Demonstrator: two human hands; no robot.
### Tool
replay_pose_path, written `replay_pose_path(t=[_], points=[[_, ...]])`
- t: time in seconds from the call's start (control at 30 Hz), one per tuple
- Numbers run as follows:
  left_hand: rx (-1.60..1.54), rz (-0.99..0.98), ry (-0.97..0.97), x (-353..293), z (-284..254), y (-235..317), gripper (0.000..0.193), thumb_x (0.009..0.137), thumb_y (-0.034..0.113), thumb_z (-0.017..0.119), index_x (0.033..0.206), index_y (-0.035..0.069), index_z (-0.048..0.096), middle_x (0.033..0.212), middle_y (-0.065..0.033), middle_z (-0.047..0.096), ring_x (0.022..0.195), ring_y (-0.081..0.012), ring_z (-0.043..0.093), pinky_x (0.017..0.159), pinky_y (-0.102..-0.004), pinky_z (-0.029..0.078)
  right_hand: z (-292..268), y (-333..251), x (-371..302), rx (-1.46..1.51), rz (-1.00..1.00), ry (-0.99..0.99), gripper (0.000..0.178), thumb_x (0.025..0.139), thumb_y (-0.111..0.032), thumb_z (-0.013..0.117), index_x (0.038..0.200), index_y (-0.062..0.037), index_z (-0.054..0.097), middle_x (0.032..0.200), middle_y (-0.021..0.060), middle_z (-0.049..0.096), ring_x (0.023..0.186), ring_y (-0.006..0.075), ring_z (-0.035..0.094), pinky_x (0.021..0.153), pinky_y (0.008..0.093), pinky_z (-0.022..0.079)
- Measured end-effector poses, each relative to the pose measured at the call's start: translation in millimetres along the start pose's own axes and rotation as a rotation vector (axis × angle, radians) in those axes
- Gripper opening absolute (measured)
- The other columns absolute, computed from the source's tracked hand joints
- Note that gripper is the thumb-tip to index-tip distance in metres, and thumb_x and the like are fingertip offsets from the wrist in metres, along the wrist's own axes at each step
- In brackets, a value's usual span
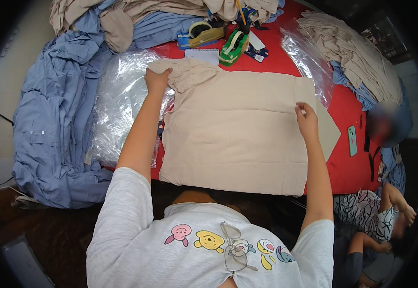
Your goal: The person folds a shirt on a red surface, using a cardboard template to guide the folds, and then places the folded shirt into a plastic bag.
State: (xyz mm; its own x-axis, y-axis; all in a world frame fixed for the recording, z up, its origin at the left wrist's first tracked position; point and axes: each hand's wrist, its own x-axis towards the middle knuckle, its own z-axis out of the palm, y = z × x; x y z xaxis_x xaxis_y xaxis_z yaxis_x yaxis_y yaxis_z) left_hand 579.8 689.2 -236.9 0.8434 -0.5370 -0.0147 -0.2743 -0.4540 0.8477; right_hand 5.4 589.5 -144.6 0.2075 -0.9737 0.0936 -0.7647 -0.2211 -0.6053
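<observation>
Two bare hands work on one beige, soft cloth garment [238,137] that lies flat on the red bench [358,168], in front of the person. The left hand [157,79] is closed on the far left corner of the garment, where the cloth is bunched and lifted a little; the fingers are curled around this fold. The right hand [306,120] rests near the right edge of the cloth, with the fingers pressed together on the fabric; whether it pinches the cloth or only presses it down I cannot tell.

The garment looks light, thin and limp. It shows soft creases and it hangs a little over the near edge of the bench, so I judge it will not keep any shape when lifted and will sag between two holding points. It seems not slippery and not fragile. The good places to take hold are the corners and the folded edges. Under its right side a stiff beige cardboard sheet [331,134] comes out; this one is rigid.

Just left of the garment lies a crinkled clear plastic bag [117,110], surely slippery. Further left is a heap of blue shirts [55,120]. Behind the garment stand a green tape dispenser [234,45] and a spiral notebook [202,55]. At far right lies a pile of beige cloth [353,53].
</observation>
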Motion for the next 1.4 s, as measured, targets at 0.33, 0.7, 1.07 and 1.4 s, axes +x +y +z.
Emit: replay_pose_path(t=[0.33, 0.7, 1.07, 1.4], points=[[-0.37, 0.068, -0.185, 90.6, 5.8, 70.6, 0.029, 0.101, 0.003, 0.065, 0.125, -0.013, 0.062, 0.109, -0.0194, 0.074, 0.091, -0.026, 0.079, 0.075, -0.0323, 0.065, 75.8, -4.3, 137.0, -0.518, 0.05, -0.097, 0.035, 0.107, -0.031, 0.054, 0.139, -0.0205, 0.062, 0.107, 0.0169, 0.078, 0.103, 0.0389, 0.075, 0.085, 0.0519, 0.058], [-0.171, 0.505, 0.229, 99.9, 32.1, 138.9, 0.028, 0.1, 0.006, 0.066, 0.126, -0.003, 0.069, 0.115, -0.0162, 0.077, 0.096, -0.0312, 0.073, 0.09, -0.0372, 0.057, 85.2, 33.2, 157.3, -0.632, 0.221, 0.099, 0.038, 0.11, -0.037, 0.045, 0.128, -0.0092, 0.062, 0.11, 0.0258, 0.077, 0.101, 0.0456, 0.075, 0.085, 0.0588, 0.058], [-0.181, 0.384, -0.002, 4.1, -35.1, 67.7, 0.041, 0.093, 0.021, 0.079, 0.127, -0.001, 0.072, 0.129, -0.024, 0.072, 0.107, -0.0332, 0.075, 0.09, -0.0419, 0.06, -42.0, 137.2, 46.0, -0.201, 0.131, 0.232, 0.059, 0.099, -0.022, 0.072, 0.153, -0.0085, 0.053, 0.142, 0.0188, 0.064, 0.131, 0.0318, 0.062, 0.107, 0.0416, 0.049], [0.367, 0.407, -0.076, -122.1, -1.8, 12.9, 0.031, 0.085, 0.026, 0.087, 0.103, 0.002, 0.076, 0.11, -0.0174, 0.067, 0.104, -0.0379, 0.063, 0.097, -0.0421, 0.053, -85.0, 176.7, -58.7, -0.398, 1.092, 0.19, 0.126, 0.062, -0.066, 0.095, 0.154, 0.0048, 0.047, 0.154, 0.0296, 0.052, 0.144, 0.0429, 0.05, 0.12, 0.0527, 0.042]])
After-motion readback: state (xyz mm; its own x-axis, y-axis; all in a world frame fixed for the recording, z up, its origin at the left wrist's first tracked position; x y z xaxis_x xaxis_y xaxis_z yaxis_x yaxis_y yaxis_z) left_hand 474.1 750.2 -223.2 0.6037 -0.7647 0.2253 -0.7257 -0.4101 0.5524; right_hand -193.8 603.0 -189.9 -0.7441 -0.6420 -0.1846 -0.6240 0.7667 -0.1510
